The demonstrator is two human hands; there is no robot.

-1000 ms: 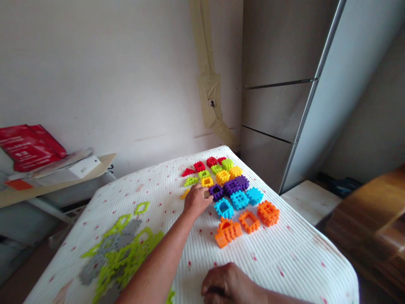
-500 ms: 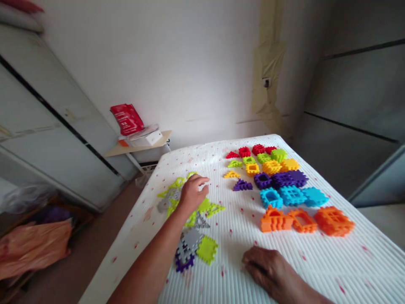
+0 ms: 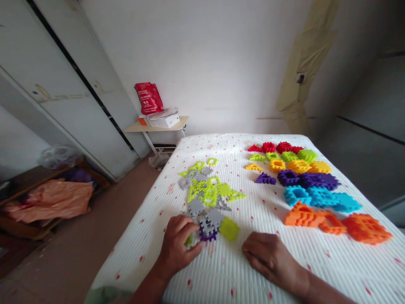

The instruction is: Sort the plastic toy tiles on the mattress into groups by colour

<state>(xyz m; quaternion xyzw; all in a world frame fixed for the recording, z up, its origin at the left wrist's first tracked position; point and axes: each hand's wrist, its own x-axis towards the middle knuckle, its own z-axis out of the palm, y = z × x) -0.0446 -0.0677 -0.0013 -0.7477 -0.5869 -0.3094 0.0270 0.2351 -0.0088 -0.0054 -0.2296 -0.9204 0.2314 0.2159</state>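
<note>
My left hand (image 3: pixel 179 245) is at the near end of a loose pile of flat toothed pieces, its fingers curved around a small green piece (image 3: pixel 189 240) that is partly hidden. Right beside its fingertips lie a purple piece (image 3: pixel 208 236) and grey pieces (image 3: pixel 212 219). A green square (image 3: pixel 229 229) sits between my two hands. My right hand (image 3: pixel 272 261) rests closed on the white cover, and whatever its fingers may hold is hidden. Further back, the pile is mostly green (image 3: pixel 209 192) and grey.
Rows of stacked pieces stand on the right: red (image 3: pixel 284 147), green (image 3: pixel 308 156), yellow (image 3: pixel 299 166), purple (image 3: pixel 287 177), blue (image 3: pixel 322 196) and orange (image 3: pixel 367 228). Behind, a small table (image 3: pixel 185 122) bears a white box (image 3: pixel 164 120) and a red bag (image 3: pixel 148 98).
My left hand has come back from the far part of the pile to its near end, by the purple piece. My right hand has stayed closed on the cover. The view has shifted left.
</note>
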